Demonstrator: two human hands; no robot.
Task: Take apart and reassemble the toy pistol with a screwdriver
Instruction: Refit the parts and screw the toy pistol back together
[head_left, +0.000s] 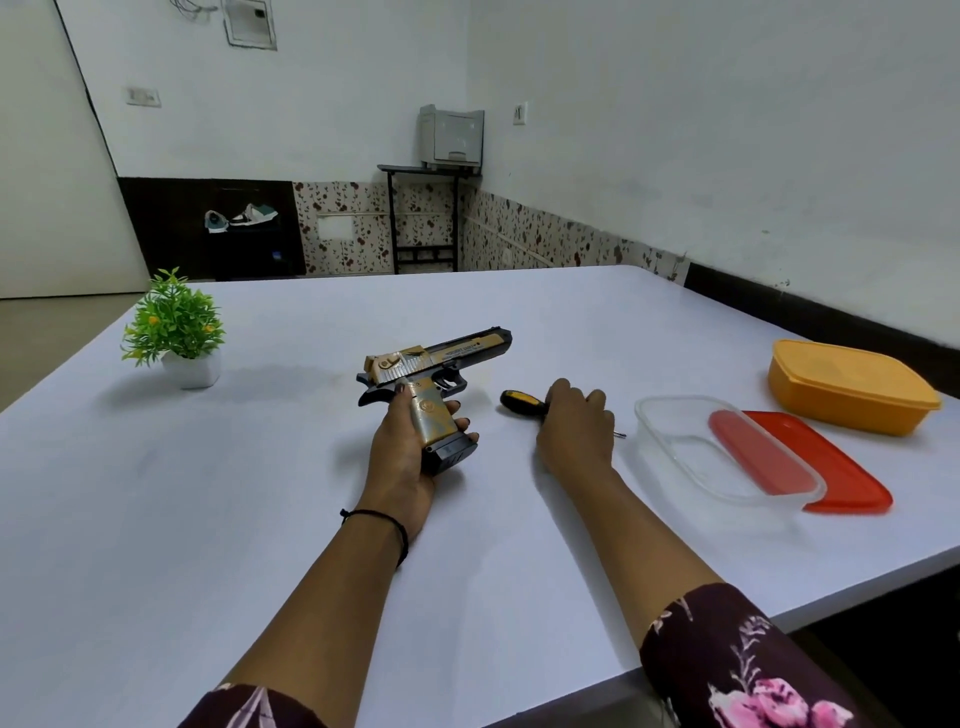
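On the white table (260, 519), with an orange box (852, 389), a clear container (670, 447) partly over a red lid (841, 478) at 3 o'clock and a small plant (174, 322) at 10 o'clock, the left hand (400, 457) grasps the gold-and-black toy pistol (447, 353) by its grip at the centre, muzzle toward 2 o'clock, while the right hand (574, 426) curls its fingers over the yellow-black screwdriver (519, 401) just beside.

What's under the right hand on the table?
The screwdriver: its yellow-and-black handle sticks out left of the right hand and its metal tip shows on the other side. The hand covers the shaft, so whether the fingers grip it cannot be seen.
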